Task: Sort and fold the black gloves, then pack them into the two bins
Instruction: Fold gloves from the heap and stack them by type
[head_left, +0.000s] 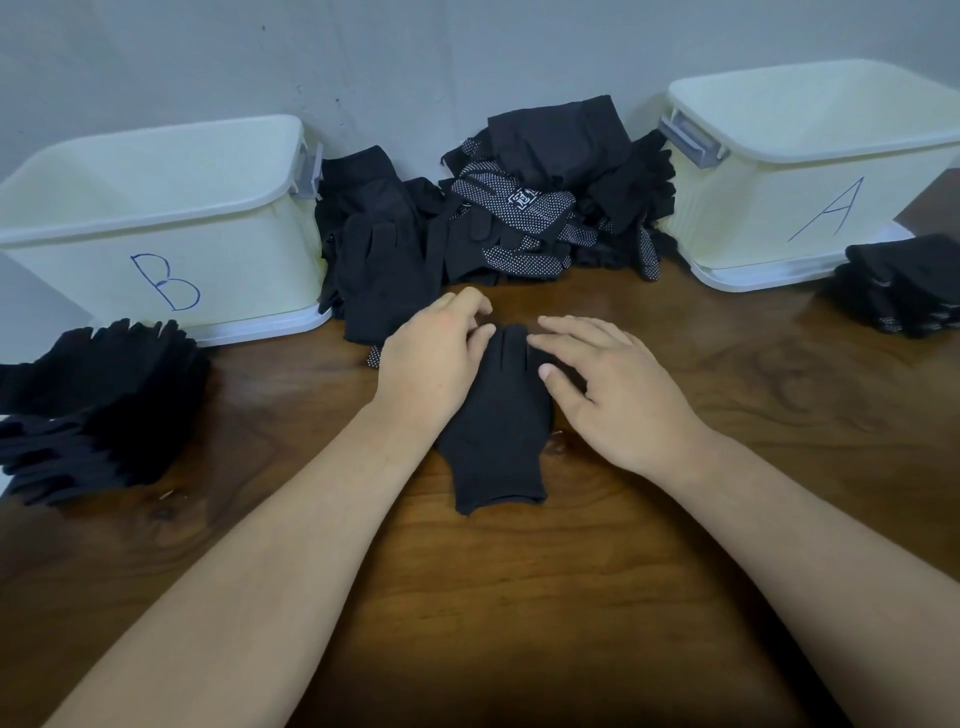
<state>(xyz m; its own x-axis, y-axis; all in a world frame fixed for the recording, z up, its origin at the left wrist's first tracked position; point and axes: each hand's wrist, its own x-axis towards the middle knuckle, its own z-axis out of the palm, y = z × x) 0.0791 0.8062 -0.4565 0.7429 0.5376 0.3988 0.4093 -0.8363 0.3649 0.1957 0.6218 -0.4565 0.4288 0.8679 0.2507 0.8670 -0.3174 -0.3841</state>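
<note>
A dark wooden table (467, 597) against a grey wall (467, 52); a black knit glove (493, 431) lies flat at its centre, cuff toward the viewer. The right hand (613, 395) rests on it, fingers straight and slightly spread; the left hand (436, 364) curls at the glove's fingertips — pinching or not, I cannot tell. Likely light and limp — best taken at cuff or fingertips.

Dark wooden table (493, 597), grey wall (415, 52).
</note>
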